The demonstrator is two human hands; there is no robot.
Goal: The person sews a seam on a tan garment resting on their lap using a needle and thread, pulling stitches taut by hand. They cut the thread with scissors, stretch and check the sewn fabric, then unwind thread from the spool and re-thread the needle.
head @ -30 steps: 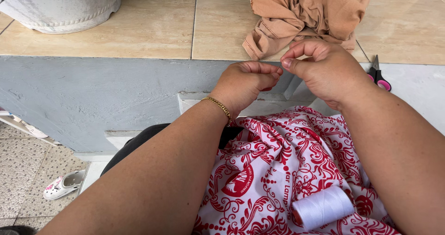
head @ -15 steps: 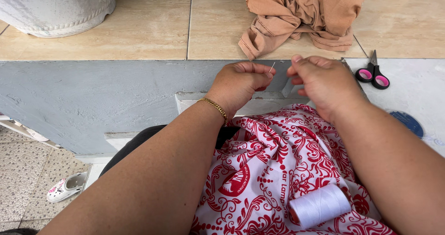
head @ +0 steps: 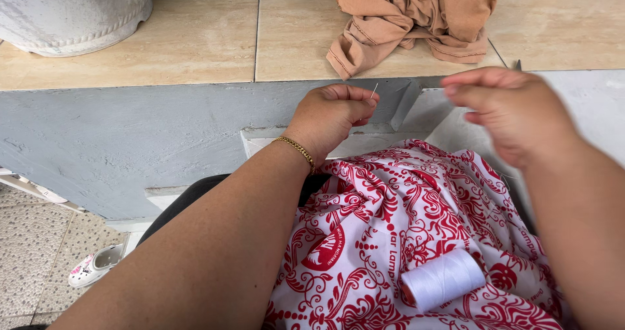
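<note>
Beige glossy tiles [head: 195,37] far off, over a rough grey step [head: 130,141]. Rumpled tan cloth [head: 416,11] lying on the tiles at far right; white stone pot [head: 71,11] standing at far left, contents hidden.

Left hand [head: 329,118] raised from a long bare forearm, knuckles up, fingers curled together. Grip pinched shut on a thin steel needle [head: 374,90], its tip pointing up and away, just in front of the step's edge. Gold chain bracelet [head: 294,150] round the wrist.

Right hand [head: 511,109] held higher and well to the right, apart from the needle, blurred. Thumb and forefinger pressed tip to tip, other fingers tucked under. Nothing visible in that pinch; thread too fine to make out, so cannot tell whether anything is clamped there.

Near, across the lap: soft white fabric [head: 403,226] printed with red scrolls, lying in loose folds. Resting on it near right, a smooth spool [head: 443,279] of white thread, cylindrical, lying on its side just beside the right forearm.

Speckled floor [head: 39,239] at near left, with a small white shoe [head: 94,265] on it.
</note>
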